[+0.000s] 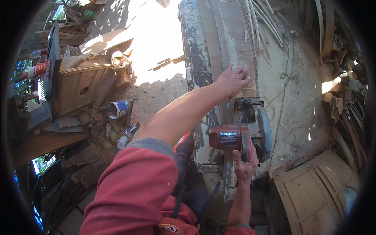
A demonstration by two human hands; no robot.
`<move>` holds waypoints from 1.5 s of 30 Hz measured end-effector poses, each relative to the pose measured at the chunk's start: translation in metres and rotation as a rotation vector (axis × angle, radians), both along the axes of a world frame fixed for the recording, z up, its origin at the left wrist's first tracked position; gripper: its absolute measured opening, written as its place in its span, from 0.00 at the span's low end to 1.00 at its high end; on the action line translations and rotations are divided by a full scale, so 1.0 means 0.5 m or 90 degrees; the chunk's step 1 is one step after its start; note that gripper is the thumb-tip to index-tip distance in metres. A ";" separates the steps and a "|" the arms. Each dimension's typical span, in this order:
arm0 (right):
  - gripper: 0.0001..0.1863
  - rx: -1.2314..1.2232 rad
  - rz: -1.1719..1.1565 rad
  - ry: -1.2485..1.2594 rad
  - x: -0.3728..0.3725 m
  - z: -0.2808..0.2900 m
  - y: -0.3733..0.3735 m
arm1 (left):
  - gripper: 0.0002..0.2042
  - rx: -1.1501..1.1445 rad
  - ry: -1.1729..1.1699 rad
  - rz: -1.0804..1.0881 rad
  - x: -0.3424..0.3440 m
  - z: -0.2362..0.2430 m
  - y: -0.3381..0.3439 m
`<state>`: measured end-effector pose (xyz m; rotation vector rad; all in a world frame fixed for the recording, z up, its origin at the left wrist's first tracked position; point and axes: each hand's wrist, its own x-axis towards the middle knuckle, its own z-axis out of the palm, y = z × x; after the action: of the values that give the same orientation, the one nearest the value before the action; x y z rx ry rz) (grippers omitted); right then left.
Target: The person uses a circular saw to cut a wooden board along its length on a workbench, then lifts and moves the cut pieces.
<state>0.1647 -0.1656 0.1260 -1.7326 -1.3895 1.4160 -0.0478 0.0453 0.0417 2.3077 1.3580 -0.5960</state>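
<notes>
Right now my right hand point(246, 166) has its grip clenched on the red circular saw point(241, 135) sitting on the plank point(235, 43); my left hand point(233, 80) lies flat, released, on that plank. Left, an open tin point(117, 109) lies tipped among scraps, contents unclear.

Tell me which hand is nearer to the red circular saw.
Right. The right hand grips the handle of the circular saw, closed around it. The left hand lies flat on the wooden board ahead of the saw, not touching it.
</notes>
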 end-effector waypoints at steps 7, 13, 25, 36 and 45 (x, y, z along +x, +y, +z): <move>0.41 -0.009 0.009 0.021 -0.031 0.012 0.054 | 0.51 0.012 -0.035 0.001 -0.015 -0.013 -0.002; 0.41 0.000 0.002 0.022 -0.050 0.006 0.087 | 0.46 0.025 -0.067 -0.002 -0.021 -0.024 0.001; 0.39 0.016 -0.009 0.011 -0.080 0.006 0.128 | 0.46 0.037 -0.122 -0.016 -0.038 -0.036 0.007; 0.39 0.095 0.017 -0.033 -0.079 -0.010 0.127 | 0.65 0.041 0.077 -0.002 -0.157 0.002 0.230; 0.40 0.006 -0.004 0.000 -0.097 0.007 0.147 | 0.64 0.047 0.046 0.006 -0.151 -0.012 0.234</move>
<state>0.1163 -0.0920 0.1293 -1.7288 -1.3874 1.4050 -0.1234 0.1623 0.0359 2.3570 1.4454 -0.6428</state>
